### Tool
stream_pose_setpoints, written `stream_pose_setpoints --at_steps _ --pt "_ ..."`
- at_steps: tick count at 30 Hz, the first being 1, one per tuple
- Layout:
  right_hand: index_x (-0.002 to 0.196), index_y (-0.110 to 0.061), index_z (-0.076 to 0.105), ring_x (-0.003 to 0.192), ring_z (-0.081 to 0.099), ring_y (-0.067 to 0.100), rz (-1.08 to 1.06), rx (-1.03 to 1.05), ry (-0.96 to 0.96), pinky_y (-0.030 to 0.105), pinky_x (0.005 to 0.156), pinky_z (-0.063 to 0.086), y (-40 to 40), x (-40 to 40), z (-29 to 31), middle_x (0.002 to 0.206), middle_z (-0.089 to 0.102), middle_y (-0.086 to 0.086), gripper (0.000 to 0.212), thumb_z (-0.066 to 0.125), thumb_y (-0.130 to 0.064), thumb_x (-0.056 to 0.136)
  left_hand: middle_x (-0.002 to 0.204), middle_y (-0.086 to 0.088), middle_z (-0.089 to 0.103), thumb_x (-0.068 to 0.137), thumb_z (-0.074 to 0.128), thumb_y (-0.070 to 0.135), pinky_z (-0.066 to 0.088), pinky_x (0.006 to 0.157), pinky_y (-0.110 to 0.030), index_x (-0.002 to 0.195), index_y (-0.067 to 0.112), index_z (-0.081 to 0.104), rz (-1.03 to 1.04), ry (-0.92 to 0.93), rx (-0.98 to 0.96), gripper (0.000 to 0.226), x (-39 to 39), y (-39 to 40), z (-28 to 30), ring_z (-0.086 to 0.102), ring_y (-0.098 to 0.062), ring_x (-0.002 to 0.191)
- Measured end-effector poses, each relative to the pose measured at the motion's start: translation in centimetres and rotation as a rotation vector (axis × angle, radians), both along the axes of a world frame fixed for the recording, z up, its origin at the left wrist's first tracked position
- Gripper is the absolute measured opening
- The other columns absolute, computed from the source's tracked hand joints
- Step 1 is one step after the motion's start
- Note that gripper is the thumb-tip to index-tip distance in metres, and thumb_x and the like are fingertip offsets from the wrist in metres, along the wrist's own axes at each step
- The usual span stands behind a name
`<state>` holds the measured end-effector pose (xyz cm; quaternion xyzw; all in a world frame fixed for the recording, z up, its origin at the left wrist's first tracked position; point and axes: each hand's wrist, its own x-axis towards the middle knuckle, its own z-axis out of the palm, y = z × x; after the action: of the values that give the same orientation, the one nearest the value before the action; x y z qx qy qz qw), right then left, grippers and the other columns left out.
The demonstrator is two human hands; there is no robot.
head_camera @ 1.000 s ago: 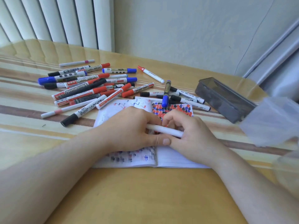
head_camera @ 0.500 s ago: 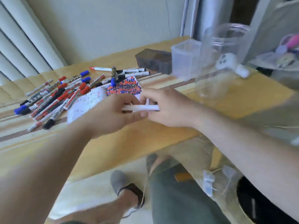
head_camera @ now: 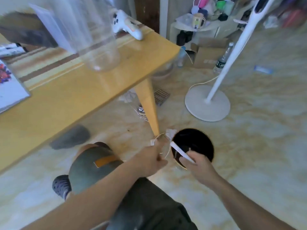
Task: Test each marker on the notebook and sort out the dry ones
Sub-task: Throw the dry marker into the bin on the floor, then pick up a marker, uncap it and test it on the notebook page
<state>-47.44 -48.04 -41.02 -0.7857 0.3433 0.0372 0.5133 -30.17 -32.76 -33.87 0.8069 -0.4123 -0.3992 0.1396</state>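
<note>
My right hand (head_camera: 197,165) grips a white marker (head_camera: 180,152) and holds it slanted over the open black bin (head_camera: 199,138) on the floor, right of the table leg (head_camera: 148,107). My left hand (head_camera: 149,158) hovers at the bin's left rim with its fingers curled; a small white scrap shows at its fingertips, and I cannot tell whether it holds anything. On the table, the notebook (head_camera: 11,92) with its coloured scribbles shows at the far left edge. A few blurred markers (head_camera: 10,49) lie behind it.
A clear jar (head_camera: 99,47), a dark box (head_camera: 25,34) and a white glue-gun-like tool (head_camera: 127,25) stand on the wooden table (head_camera: 74,100). A white fan stand (head_camera: 207,103), a cardboard box, bottles and crumpled paper are on the floor. My knees are below.
My view swung right and down from the table to the floor. Both hands left the notebook; the right hand carried the white marker down over the bin, and the left hand let go of it.
</note>
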Motion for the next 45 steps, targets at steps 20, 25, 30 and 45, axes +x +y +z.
stream_pose_setpoints --at_steps 20,25,30,45 --pt "0.095 -0.041 0.066 0.071 0.063 0.002 0.385 -0.195 0.100 0.024 0.063 0.052 0.5 6.5 -0.3 0.077 0.068 -0.016 0.016 0.057 -0.028 0.094 0.098 0.017 0.062 0.099 0.061 0.038 0.044 0.075 -0.008 0.121 0.042 0.064 -0.046 0.026 -0.248 0.023 1.2 3.0 7.8 0.062 -0.005 0.085" --pt "0.093 -0.049 0.059 0.071 0.061 0.002 0.798 -0.561 -0.217 0.016 0.062 0.048 4.1 12.2 15.1 0.089 0.064 -0.020 0.006 0.056 -0.051 0.089 0.093 0.011 0.065 0.097 0.067 0.038 0.053 0.071 -0.023 0.117 0.037 0.069 -0.069 -0.129 -0.547 0.020 4.9 10.4 22.2 0.063 -0.004 0.080" --pt "0.093 -0.039 0.069 0.057 0.048 -0.001 0.885 -0.624 -0.800 0.015 0.051 0.040 10.7 20.7 27.8 0.072 0.058 -0.020 0.009 0.063 -0.038 0.087 0.079 0.000 0.068 0.097 0.069 0.030 0.053 0.065 -0.036 0.106 0.032 0.073 0.432 -0.343 -0.705 0.010 13.9 19.1 25.8 0.063 -0.022 0.071" --pt "0.080 -0.029 0.060 0.073 0.061 0.020 0.818 -0.665 -0.615 0.037 0.060 0.049 25.0 48.2 23.5 0.068 0.058 -0.008 0.015 0.057 -0.036 0.094 0.107 -0.013 0.059 0.087 0.062 0.032 0.047 0.076 -0.038 0.118 0.012 0.044 0.977 -0.785 -0.229 0.041 33.6 26.5 19.0 0.055 -0.032 0.093"
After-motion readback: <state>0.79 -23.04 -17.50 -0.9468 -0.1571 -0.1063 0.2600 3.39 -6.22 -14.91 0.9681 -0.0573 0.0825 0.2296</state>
